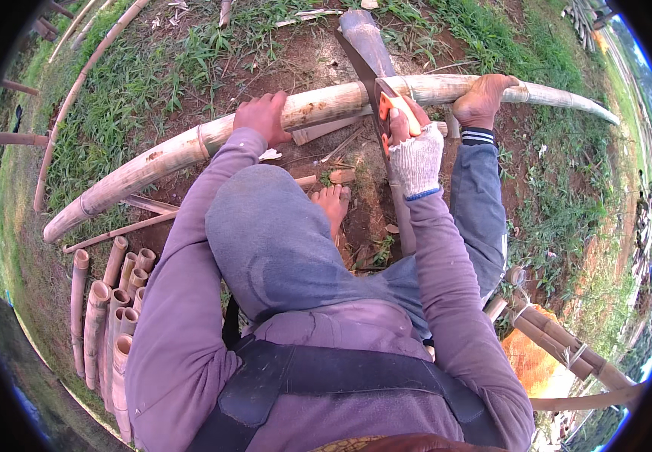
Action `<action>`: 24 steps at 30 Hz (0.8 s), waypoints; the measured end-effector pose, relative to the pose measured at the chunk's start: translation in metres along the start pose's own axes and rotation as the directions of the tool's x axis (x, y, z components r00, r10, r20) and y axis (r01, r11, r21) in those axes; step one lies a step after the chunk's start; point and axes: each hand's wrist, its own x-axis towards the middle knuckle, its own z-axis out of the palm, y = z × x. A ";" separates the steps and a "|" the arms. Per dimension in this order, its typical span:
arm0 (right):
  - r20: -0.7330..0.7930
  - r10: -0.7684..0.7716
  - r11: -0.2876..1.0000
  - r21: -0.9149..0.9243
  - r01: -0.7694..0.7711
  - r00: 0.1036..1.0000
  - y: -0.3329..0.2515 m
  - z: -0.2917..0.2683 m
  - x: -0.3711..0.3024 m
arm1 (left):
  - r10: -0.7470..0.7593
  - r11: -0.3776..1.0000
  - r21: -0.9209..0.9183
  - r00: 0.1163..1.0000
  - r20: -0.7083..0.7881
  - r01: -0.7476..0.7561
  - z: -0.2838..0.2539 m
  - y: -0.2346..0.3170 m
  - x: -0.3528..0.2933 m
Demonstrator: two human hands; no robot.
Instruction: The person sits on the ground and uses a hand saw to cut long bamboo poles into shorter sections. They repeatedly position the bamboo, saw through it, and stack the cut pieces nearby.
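A long bamboo pole [326,103] lies crosswise in front of me, curved in this view. My bare left hand [263,119] is wrapped over it left of the middle. In a white knitted glove with bare fingers, my right hand [414,143] grips the orange handle of a hand saw [361,64]. The dark blade stands against the pole, pointing away from me; whether its teeth have entered the bamboo is hard to see. My bare right foot [483,100] presses on the pole to the right of the saw. Beneath the pole runs a thicker grey bamboo piece [369,41].
Several short cut bamboo tubes [111,316] stand bunched at the lower left. Tied bamboo poles [560,343] and an orange sack [533,354] are at the lower right. Bamboo offcuts [342,175] lie on the soil near my left foot [332,205]. Grass surrounds the spot.
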 end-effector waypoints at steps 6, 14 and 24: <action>0.052 0.175 0.981 0.075 -0.179 0.983 -0.005 -0.077 -0.140 | -0.024 0.999 -0.031 1.000 0.010 0.024 0.007 -0.010 -0.011; -0.014 0.124 0.992 0.033 -0.124 0.992 0.015 -0.033 -0.060 | 0.053 0.998 -0.046 0.999 -0.004 -0.053 0.007 0.011 0.007; 0.114 0.217 0.970 0.083 -0.227 0.969 0.000 -0.115 -0.191 | -0.026 0.999 -0.033 0.999 0.023 0.027 0.007 -0.011 -0.008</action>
